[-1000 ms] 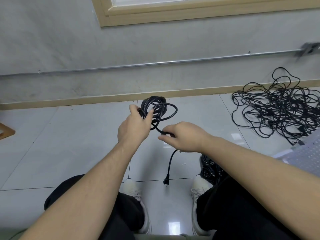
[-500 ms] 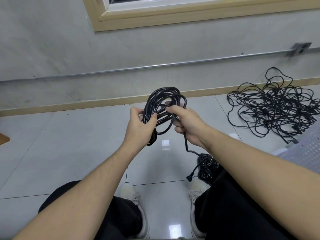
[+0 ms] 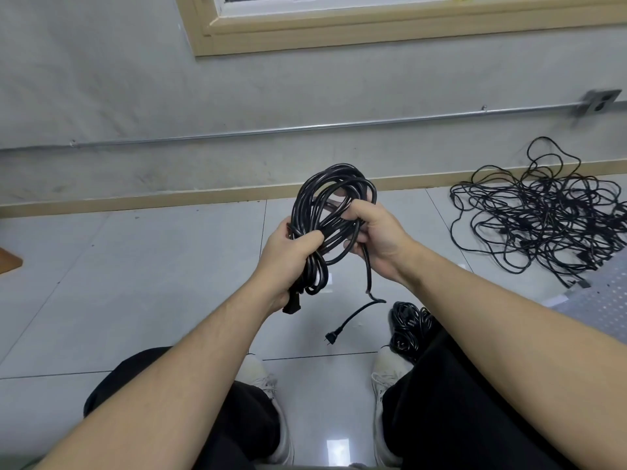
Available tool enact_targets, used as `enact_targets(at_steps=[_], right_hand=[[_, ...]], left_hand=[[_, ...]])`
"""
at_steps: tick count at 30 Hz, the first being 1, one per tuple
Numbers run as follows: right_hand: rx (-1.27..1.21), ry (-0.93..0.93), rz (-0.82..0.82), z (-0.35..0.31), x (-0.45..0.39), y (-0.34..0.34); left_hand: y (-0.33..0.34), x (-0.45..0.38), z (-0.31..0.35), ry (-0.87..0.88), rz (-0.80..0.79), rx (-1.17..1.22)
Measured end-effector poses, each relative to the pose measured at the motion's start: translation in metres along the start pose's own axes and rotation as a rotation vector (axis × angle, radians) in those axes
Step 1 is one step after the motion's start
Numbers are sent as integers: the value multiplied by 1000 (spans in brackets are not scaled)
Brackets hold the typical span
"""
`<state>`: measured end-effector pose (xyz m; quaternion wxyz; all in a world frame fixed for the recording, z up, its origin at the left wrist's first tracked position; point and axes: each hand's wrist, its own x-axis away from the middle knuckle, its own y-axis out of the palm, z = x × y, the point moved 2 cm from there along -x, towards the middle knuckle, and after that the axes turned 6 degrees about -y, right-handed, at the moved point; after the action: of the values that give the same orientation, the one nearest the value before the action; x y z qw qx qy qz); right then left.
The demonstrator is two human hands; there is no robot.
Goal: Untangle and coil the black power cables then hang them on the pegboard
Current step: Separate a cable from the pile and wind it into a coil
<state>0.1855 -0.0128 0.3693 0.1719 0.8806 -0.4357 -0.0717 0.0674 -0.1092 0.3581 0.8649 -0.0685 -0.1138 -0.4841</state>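
Note:
A coiled black power cable is held up in front of me over the tiled floor. My left hand grips the bundle's left side, with a black connector poking out below the palm. My right hand grips the coil's right side and the loose tail. That tail hangs down and ends in a plug above the floor. A large tangle of black cables lies on the floor at the right. The white pegboard lies flat at the right edge.
A second coiled black cable sits on the floor by my right shoe. My knees and white shoes fill the bottom. A wall with a metal conduit and a wooden baseboard is ahead. A brown wooden corner shows at far left.
My right hand has carried the cable's tail up to the coil and now grips the bundle. The coil has risen, and the hanging tail with the plug has grown shorter.

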Motion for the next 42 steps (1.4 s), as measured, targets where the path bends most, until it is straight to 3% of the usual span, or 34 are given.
enact_targets(at_steps=[9,18,25,29,33,38,42], right_hand=[[265,-105,-35,-2,-6,-1],[-74,-162,-17,-2,-8,0],[-185,-164,-85,-8,-3,0],[-147,-125,-94,-3,-6,-1],[10,39,-58,5,-4,0],[243,311,-265,15,12,7],[799,153,-264,15,13,3]], left_hand=[[-5,3,2,-28,61,79],[9,5,-1,-65,21,105],[4,9,9,-138,-244,90],[-4,7,11,-98,-197,95],[-10,1,6,-41,-94,82],[-16,-3,11,-5,-46,155],[-22,-11,9,6,76,151]])
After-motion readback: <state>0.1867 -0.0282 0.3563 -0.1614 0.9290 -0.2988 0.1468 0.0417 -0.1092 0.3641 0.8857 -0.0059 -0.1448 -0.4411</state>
